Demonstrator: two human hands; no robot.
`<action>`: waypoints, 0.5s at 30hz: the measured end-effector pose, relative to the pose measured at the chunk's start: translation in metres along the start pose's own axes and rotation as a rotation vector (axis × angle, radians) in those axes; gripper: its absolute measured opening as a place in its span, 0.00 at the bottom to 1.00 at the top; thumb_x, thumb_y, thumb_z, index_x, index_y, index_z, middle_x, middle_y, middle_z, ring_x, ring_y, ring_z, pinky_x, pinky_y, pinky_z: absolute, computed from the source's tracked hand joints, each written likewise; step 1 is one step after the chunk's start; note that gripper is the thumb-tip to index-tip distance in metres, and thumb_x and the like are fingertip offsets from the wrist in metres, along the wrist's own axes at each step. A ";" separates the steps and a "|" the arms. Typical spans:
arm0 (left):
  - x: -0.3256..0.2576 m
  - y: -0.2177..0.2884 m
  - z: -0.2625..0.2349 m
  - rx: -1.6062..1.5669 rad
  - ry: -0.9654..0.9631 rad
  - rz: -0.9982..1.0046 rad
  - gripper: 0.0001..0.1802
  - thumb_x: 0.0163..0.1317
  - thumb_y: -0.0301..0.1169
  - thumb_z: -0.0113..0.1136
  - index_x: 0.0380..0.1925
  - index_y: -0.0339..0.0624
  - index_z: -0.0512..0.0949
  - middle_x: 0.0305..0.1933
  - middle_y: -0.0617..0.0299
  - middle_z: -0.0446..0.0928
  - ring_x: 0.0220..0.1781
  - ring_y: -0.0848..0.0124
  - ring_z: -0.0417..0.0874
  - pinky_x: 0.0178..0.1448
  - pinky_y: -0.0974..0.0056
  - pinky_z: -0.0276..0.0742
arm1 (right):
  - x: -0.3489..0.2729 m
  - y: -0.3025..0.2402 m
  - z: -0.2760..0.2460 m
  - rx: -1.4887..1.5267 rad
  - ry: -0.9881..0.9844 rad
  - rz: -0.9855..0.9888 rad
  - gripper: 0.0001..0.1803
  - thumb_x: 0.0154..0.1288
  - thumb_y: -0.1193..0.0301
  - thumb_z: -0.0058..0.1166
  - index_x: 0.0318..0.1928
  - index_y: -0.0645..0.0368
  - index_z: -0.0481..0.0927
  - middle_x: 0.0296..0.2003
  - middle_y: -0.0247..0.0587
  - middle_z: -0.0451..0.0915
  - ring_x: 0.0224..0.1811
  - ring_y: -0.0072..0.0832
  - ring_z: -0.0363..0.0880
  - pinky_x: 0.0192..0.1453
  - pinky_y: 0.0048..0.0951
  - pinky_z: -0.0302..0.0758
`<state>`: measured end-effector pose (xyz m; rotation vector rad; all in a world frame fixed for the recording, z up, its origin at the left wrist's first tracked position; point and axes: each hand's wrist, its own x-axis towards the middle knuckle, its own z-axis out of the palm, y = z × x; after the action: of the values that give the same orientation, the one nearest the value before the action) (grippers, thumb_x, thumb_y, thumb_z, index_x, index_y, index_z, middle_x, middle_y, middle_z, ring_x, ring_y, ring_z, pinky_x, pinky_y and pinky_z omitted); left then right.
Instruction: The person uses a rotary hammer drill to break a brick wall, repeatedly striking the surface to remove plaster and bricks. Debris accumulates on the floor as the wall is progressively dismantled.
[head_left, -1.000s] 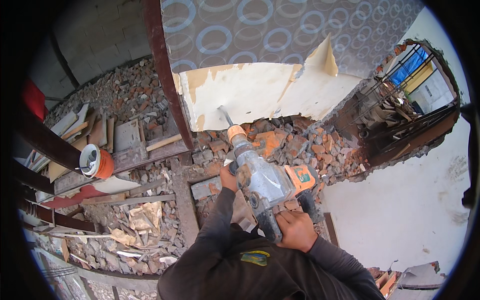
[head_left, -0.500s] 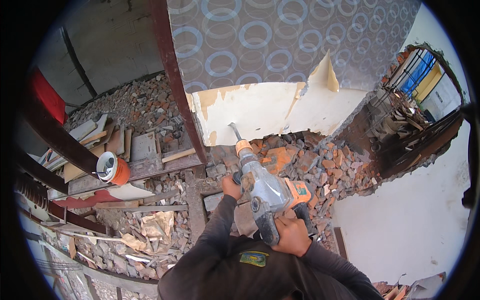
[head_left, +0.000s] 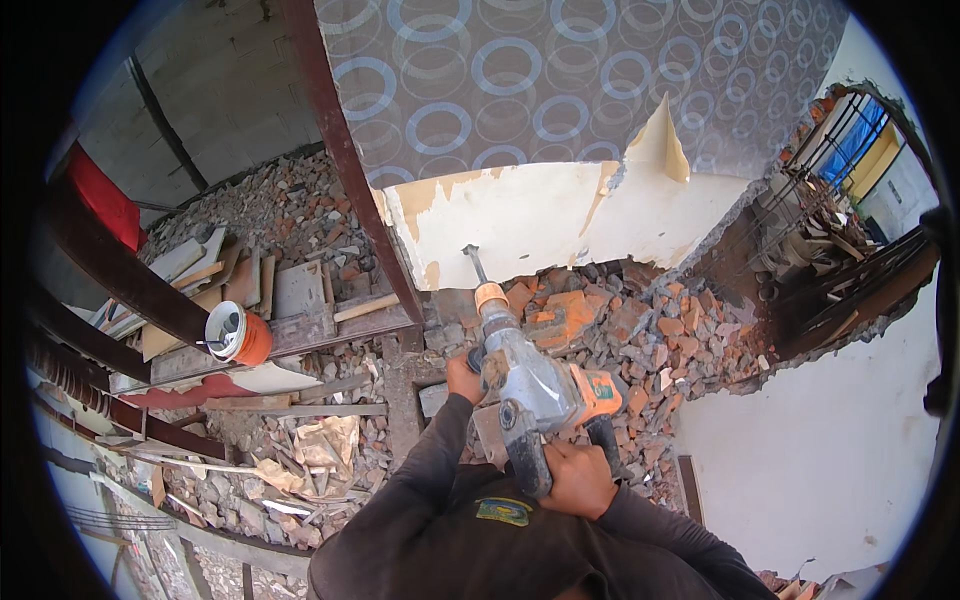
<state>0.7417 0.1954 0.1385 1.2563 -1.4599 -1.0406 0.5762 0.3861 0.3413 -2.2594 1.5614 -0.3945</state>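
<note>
Both my hands are on a grey and orange demolition hammer (head_left: 535, 375). Its chisel bit (head_left: 474, 263) reaches up to the white lower strip of the wall (head_left: 520, 218), where its tip meets a small dark mark. My left hand (head_left: 464, 378) is closed around the side handle near the front; the tool body partly hides its fingers. My right hand (head_left: 580, 478) is wrapped round the black rear handle (head_left: 527, 452), close to my chest. Above the white strip hangs patterned grey wallpaper (head_left: 470, 70) with blue rings, and a torn flap (head_left: 660, 145) curls away.
Broken brick rubble (head_left: 650, 340) heaps along the wall's ragged bottom. A dark red post (head_left: 345, 150) stands left of the wall. An orange bucket (head_left: 238, 333) rests by planks (head_left: 195, 265). At right, a jagged hole (head_left: 850, 200) opens through a white wall (head_left: 800, 450).
The view has shifted slightly, so the surroundings sit a little differently in the picture. Both hands keep their hold on the demolition hammer, its bit still at the white strip.
</note>
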 end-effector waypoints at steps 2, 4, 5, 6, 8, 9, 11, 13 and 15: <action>0.003 0.002 0.000 0.000 -0.028 -0.042 0.16 0.50 0.36 0.76 0.31 0.34 0.85 0.28 0.53 0.86 0.31 0.69 0.86 0.38 0.60 0.79 | -0.001 0.001 0.000 0.045 0.131 -0.027 0.22 0.41 0.61 0.69 0.33 0.61 0.78 0.28 0.44 0.79 0.27 0.43 0.83 0.33 0.39 0.79; 0.002 0.004 0.000 -0.034 0.029 0.054 0.16 0.50 0.36 0.76 0.32 0.34 0.85 0.28 0.54 0.86 0.31 0.71 0.85 0.38 0.61 0.79 | -0.003 0.003 0.002 0.017 0.119 -0.068 0.22 0.41 0.61 0.70 0.34 0.61 0.78 0.29 0.44 0.79 0.27 0.43 0.82 0.33 0.40 0.79; -0.002 0.005 0.001 -0.024 -0.016 -0.006 0.17 0.50 0.36 0.76 0.32 0.34 0.85 0.28 0.54 0.86 0.31 0.71 0.85 0.39 0.62 0.79 | -0.004 0.004 0.003 0.017 0.102 -0.064 0.23 0.41 0.60 0.70 0.35 0.61 0.78 0.29 0.44 0.78 0.28 0.42 0.82 0.32 0.40 0.78; -0.002 0.006 0.001 -0.012 -0.043 -0.081 0.17 0.50 0.36 0.76 0.34 0.34 0.85 0.30 0.55 0.86 0.32 0.72 0.85 0.40 0.62 0.79 | -0.005 0.004 0.003 0.035 0.058 -0.050 0.24 0.41 0.60 0.70 0.36 0.61 0.78 0.30 0.43 0.78 0.28 0.42 0.82 0.32 0.41 0.78; -0.006 0.005 0.003 0.003 -0.030 -0.037 0.17 0.50 0.35 0.76 0.34 0.34 0.85 0.31 0.55 0.86 0.33 0.73 0.84 0.40 0.62 0.79 | -0.006 0.006 0.005 0.041 0.078 -0.022 0.24 0.41 0.60 0.71 0.36 0.61 0.78 0.30 0.43 0.78 0.28 0.42 0.82 0.32 0.40 0.78; -0.006 0.004 0.003 -0.013 0.007 -0.006 0.17 0.50 0.35 0.76 0.35 0.34 0.85 0.31 0.55 0.86 0.33 0.73 0.84 0.41 0.62 0.79 | -0.006 0.008 0.005 0.034 0.076 -0.018 0.24 0.41 0.60 0.71 0.35 0.61 0.78 0.30 0.43 0.78 0.28 0.42 0.82 0.32 0.40 0.78; -0.005 0.002 0.003 -0.046 0.018 -0.006 0.16 0.49 0.34 0.77 0.34 0.34 0.85 0.31 0.55 0.86 0.32 0.74 0.84 0.40 0.63 0.79 | -0.007 0.009 0.007 0.039 0.096 -0.037 0.22 0.41 0.60 0.70 0.34 0.61 0.77 0.29 0.43 0.78 0.27 0.42 0.82 0.33 0.40 0.79; -0.003 -0.001 0.002 -0.031 -0.038 -0.096 0.17 0.48 0.34 0.77 0.33 0.34 0.85 0.31 0.55 0.86 0.33 0.74 0.84 0.41 0.63 0.79 | -0.005 0.009 0.009 0.050 0.038 -0.019 0.20 0.42 0.62 0.68 0.33 0.62 0.78 0.28 0.44 0.79 0.27 0.43 0.83 0.33 0.41 0.79; -0.001 -0.004 -0.002 0.028 -0.029 -0.038 0.17 0.48 0.35 0.77 0.33 0.36 0.86 0.32 0.54 0.86 0.35 0.69 0.86 0.42 0.61 0.79 | -0.003 0.008 0.011 0.069 0.128 -0.056 0.21 0.44 0.60 0.69 0.33 0.62 0.78 0.28 0.44 0.79 0.26 0.43 0.82 0.33 0.40 0.78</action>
<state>0.7443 0.1955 0.1345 1.2982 -1.4830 -1.0706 0.5733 0.3876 0.3283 -2.2685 1.5238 -0.6102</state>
